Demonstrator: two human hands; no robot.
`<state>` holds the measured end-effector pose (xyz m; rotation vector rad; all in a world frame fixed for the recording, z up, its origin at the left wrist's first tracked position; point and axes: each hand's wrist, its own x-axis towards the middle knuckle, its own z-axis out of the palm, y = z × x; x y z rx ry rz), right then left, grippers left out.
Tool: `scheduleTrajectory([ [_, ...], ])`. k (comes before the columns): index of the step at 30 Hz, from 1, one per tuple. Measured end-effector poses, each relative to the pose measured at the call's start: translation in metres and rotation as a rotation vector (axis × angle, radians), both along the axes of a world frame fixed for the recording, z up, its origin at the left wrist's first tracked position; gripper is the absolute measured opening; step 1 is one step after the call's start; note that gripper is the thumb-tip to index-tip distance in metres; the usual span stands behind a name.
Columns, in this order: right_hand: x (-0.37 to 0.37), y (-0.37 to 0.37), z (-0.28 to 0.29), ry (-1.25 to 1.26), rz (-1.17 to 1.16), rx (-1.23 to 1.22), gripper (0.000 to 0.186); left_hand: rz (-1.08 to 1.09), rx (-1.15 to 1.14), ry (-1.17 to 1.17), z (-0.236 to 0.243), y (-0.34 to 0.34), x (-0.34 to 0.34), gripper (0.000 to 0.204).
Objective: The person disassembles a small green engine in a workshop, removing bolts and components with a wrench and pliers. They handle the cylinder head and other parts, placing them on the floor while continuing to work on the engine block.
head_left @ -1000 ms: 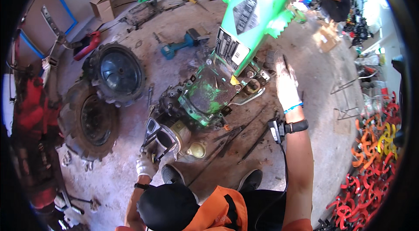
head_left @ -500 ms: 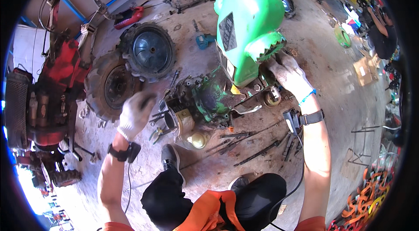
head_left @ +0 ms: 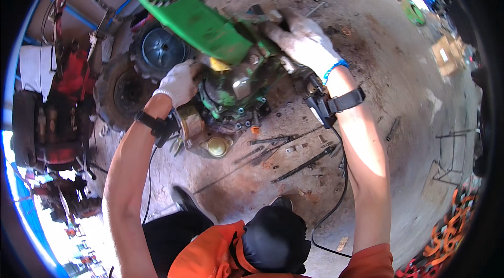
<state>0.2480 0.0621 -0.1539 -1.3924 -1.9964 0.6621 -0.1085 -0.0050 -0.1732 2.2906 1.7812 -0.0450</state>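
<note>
A tall green machine body leans up and left from a grimy green gearbox housing on the floor. My left hand, in a white knitted glove, curls its fingertips against the housing's left side. My right hand, gloved likewise, has its fingers bent over the upper right of the housing, their tips partly blurred. A yellowish cast part and a round brass-coloured piece lie below the housing. Loose rods and small metal parts are scattered in front of my feet.
Two large tyres lie at the left, beside a red-and-black machine. A cardboard box is at the right, near a wire frame. Piles of orange and red curved blades lie at the lower right.
The tall green body has tipped toward the upper left. My left hand has moved up and right onto the housing. My right hand has shifted left and up along the machine.
</note>
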Motion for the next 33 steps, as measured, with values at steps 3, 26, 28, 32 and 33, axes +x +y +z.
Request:
scheduleTrajectory([
  [3,0.025,-0.02,-0.018,0.089,-0.034,0.062,0.059,-0.048,0.044,0.036,-0.002,0.008,-0.001,0.036],
  [26,-0.056,-0.215,-0.224,0.113,0.029,-0.578,0.044,-0.032,0.058,-0.082,-0.026,0.02,-0.011,0.031],
  [28,-0.067,-0.21,-0.221,0.129,-0.02,-0.593,0.047,-0.029,0.054,-0.103,-0.029,0.019,-0.014,0.03],
  [32,-0.086,-0.195,-0.235,-0.023,-0.069,-0.617,0.053,-0.096,0.127,-0.101,-0.036,0.018,-0.019,0.027],
  [33,-0.09,-0.192,-0.24,0.037,-0.099,-0.474,0.052,-0.096,0.129,-0.091,-0.036,0.02,-0.019,0.028],
])
